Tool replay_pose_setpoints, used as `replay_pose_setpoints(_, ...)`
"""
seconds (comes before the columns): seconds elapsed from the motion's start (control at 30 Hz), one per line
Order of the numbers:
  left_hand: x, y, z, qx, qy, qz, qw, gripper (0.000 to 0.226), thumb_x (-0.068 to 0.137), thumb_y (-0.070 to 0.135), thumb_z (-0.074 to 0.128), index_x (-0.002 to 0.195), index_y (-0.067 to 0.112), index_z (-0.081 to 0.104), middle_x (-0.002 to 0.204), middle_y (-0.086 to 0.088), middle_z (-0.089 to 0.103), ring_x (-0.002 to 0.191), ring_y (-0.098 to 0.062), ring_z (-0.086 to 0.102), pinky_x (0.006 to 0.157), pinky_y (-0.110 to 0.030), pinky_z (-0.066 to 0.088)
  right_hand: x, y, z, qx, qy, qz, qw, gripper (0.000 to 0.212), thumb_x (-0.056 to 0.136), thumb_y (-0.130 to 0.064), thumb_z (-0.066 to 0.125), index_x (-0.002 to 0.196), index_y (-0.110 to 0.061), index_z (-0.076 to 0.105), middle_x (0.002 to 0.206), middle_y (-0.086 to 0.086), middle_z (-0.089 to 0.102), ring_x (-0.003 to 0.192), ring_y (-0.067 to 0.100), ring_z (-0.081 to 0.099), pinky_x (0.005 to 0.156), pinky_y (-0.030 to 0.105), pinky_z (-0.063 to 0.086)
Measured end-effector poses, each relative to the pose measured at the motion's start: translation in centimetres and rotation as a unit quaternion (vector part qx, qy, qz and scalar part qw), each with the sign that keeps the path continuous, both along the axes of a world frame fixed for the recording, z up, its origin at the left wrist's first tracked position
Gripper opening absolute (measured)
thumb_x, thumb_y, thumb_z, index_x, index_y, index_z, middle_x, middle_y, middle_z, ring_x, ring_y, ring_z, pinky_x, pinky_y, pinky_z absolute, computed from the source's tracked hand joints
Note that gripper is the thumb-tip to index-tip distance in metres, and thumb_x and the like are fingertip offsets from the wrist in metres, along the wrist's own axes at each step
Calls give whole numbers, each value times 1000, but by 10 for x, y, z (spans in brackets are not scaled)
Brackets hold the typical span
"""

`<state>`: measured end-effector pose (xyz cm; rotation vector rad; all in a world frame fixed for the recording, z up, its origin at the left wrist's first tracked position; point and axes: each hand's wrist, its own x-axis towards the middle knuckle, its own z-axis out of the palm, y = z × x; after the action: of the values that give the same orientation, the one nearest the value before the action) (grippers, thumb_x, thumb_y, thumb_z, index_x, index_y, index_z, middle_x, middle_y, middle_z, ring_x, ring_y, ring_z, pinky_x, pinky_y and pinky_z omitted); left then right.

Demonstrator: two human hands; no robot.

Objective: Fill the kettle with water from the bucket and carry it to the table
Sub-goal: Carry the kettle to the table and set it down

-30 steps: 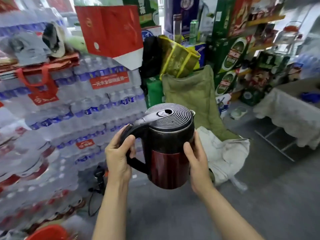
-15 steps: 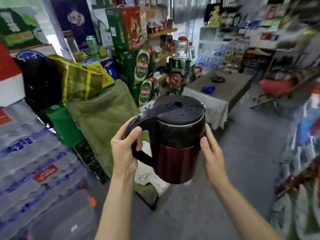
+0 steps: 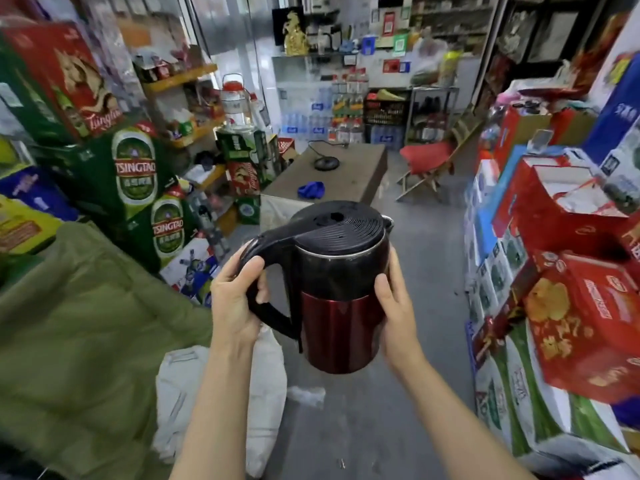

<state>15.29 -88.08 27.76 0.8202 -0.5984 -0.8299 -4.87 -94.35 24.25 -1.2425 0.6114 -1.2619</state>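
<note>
I hold a red and black electric kettle (image 3: pixel 337 306) in front of me, upright, with its ribbed black lid closed. My left hand (image 3: pixel 235 299) grips the black handle. My right hand (image 3: pixel 394 306) presses flat against the kettle's right side. The table (image 3: pixel 360 171) stands straight ahead across the aisle, brown-topped, with the kettle's round black base (image 3: pixel 325 162) and a blue cloth (image 3: pixel 311 189) on it. No bucket is in view.
Green and red beer cartons (image 3: pixel 135 174) are stacked on the left, with a green sack (image 3: pixel 76 323) and white sacks (image 3: pixel 266 386) near my feet. Red gift boxes (image 3: pixel 585 323) pile up on the right. A folding chair with a red seat (image 3: pixel 427 161) stands beside the table. The grey floor aisle (image 3: pixel 426 271) runs between.
The view has swung right from the stacked water bottles toward the aisle and table. Both hands keep the same hold on the kettle, and the table is now nearer and centred.
</note>
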Motion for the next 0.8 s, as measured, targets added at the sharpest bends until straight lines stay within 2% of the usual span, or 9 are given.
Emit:
replay_pose_setpoints(0.17,7,-90,-9,17,-1,-51,999,40,53,38,90,86,21,75,50,-2,46,36,-13,34,37,-22,29,-2,-68,1,24,-27,-20,999,61,101,-23,51,159,-19,32,161,-3,42,150,17,36,125,49,23)
replay_pose_setpoints(0.33,0,-185,-15,22,9,-81,996,34,58,31,89,87,21,75,51,-2,48,37,-12,35,37,-21,29,-11,-150,-2,37,-60,-26,997,58,101,-16,51,157,-16,36,159,8,44,149,28,38,124,55,23)
replay_pose_setpoints(0.43,-6,-245,-24,20,19,-94,995,36,55,34,90,85,20,75,51,-2,48,36,-12,35,37,-22,29,-18,-206,-6,45,-70,-20,996,56,102,-12,50,156,-14,37,158,12,45,148,32,39,123,57,23)
replay_pose_setpoints(0.6,-14,-349,-35,25,33,-90,995,30,71,23,76,98,13,68,52,-3,47,36,-12,36,37,-22,29,-30,-306,-9,62,-56,-21,996,57,101,-17,53,156,-18,38,157,9,48,146,27,44,122,54,28)
replay_pose_setpoints(0.73,-16,-432,-31,17,15,-88,996,6,83,17,67,85,20,72,50,-3,47,33,-12,34,36,-22,30,-28,-389,-7,73,-69,-17,995,57,102,-14,51,156,-16,36,157,9,48,145,26,45,122,51,29)
replay_pose_setpoints(0.8,-15,-472,-29,17,5,-82,996,11,86,15,64,81,20,72,49,-2,47,33,-12,34,35,-22,30,-25,-430,-9,73,-75,-8,994,56,102,-14,50,156,-14,36,157,11,47,145,28,44,122,53,29)
